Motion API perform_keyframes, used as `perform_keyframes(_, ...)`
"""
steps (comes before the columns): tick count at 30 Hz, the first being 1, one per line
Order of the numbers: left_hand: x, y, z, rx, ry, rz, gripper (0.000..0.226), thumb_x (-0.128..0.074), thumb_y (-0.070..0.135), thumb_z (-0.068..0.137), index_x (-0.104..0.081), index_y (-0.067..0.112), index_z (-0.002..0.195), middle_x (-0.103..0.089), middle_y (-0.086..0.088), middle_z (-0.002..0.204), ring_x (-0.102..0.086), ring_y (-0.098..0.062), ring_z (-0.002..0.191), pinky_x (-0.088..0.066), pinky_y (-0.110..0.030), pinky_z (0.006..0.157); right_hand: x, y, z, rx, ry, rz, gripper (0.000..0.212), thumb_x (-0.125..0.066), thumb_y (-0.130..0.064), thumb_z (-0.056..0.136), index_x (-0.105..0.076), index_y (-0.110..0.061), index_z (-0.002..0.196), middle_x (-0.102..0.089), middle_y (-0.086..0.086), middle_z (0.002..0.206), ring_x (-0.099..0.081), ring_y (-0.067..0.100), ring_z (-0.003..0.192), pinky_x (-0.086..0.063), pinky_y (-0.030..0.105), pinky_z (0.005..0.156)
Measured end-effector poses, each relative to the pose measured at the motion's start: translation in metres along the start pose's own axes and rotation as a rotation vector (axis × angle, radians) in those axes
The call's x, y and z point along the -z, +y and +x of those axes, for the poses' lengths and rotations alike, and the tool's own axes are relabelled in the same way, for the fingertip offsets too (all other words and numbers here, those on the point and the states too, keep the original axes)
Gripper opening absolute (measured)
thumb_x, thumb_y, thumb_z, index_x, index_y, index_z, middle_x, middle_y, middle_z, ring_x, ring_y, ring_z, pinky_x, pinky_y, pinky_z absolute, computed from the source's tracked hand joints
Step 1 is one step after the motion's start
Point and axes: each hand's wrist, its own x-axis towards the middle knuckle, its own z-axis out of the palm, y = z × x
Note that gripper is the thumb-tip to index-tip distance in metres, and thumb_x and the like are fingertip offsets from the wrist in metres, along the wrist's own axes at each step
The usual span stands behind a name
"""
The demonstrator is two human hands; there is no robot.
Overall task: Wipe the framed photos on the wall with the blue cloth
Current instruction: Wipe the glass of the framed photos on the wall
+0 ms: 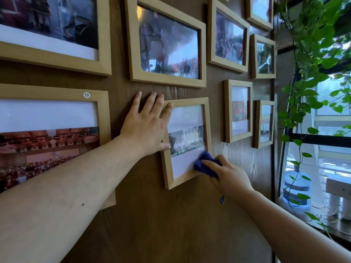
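A small light-wood framed photo (187, 137) hangs slightly tilted on the brown wood wall (171, 215). My left hand (146, 126) lies flat against the wall, fingers spread, its forefinger and thumb resting on the frame's left edge. My right hand (228, 177) presses a bunched blue cloth (206, 164) against the glass at the frame's lower right corner. A corner of the cloth hangs below my wrist.
Several other wood-framed photos surround it: a big one (165, 42) directly above, a wide one marked 19 (53, 130) at the left, smaller ones (238, 111) to the right. A trailing green plant (311, 73), a window and a water jug (296, 185) stand at the right.
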Motion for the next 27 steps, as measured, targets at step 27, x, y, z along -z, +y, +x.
perform_keyframes(27, 0.099, -0.101, 0.037, 0.209, 0.230, 0.086, 0.087, -0.029, 0.071, 0.082, -0.025, 0.011, 0.145, -0.026, -0.018, 0.154, -0.016, -0.032, 0.144, -0.019, -0.054, 0.116, 0.201, -0.073, 0.207, 0.240, 0.659, 0.281, 0.052, -0.046, -0.042, 0.083, -0.032, -0.041, 0.133, -0.046, 0.000, 0.113, -0.049, 0.016, 0.076, -0.034, 0.023, 0.049)
